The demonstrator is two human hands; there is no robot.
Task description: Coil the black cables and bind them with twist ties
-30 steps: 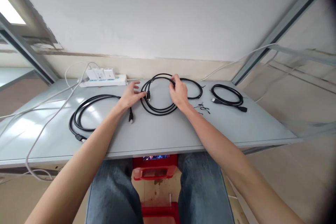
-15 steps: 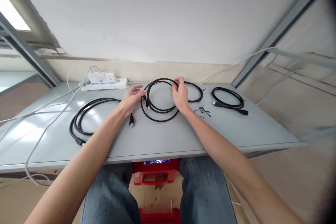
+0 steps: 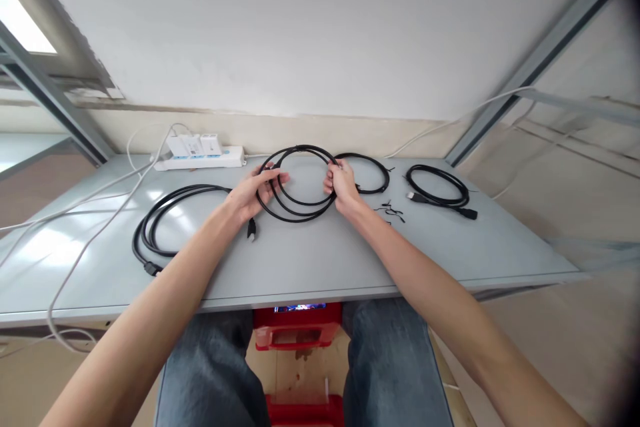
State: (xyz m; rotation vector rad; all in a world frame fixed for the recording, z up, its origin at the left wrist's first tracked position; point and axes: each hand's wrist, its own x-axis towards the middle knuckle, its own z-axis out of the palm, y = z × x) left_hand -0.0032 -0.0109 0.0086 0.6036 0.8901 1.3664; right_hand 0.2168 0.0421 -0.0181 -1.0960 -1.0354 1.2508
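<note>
A coiled black cable (image 3: 299, 208) is held between both hands over the middle of the grey table (image 3: 310, 260). My left hand (image 3: 255, 192) grips the coil's left side, fingers wrapped round the strands. My right hand (image 3: 341, 185) pinches the coil's right side. A loose plug end (image 3: 251, 229) of a cable lies just below my left hand.
A larger black cable coil (image 3: 165, 217) lies at the left, another black coil (image 3: 367, 173) behind my right hand, and a tied coil (image 3: 440, 190) at the right. Small black ties (image 3: 393, 211) lie near my right wrist. A white power strip (image 3: 200, 155) with chargers sits at the back.
Both hands have closed on the coil and lifted it slightly off the table, gathering its loops tighter. My left hand moved from flat beside the coil to gripping it.
</note>
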